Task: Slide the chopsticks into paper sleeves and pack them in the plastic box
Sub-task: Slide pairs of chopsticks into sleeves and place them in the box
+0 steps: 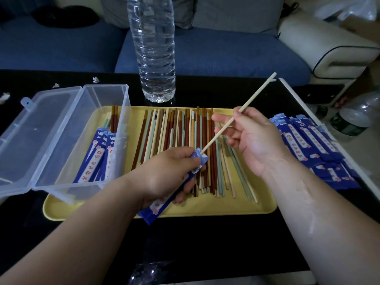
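Observation:
My left hand grips a blue paper sleeve over the yellow tray. My right hand pinches a pale chopstick pair whose lower tip sits in the sleeve's mouth, while the upper end points up to the right. Several loose chopsticks in brown, green and cream lie across the tray. The clear plastic box stands open on the tray's left, with sleeved chopsticks leaning inside it.
A tall clear water bottle stands behind the tray. A pile of blue empty sleeves lies on the right of the black table. Another bottle sits beyond the table's right edge. A blue sofa is behind.

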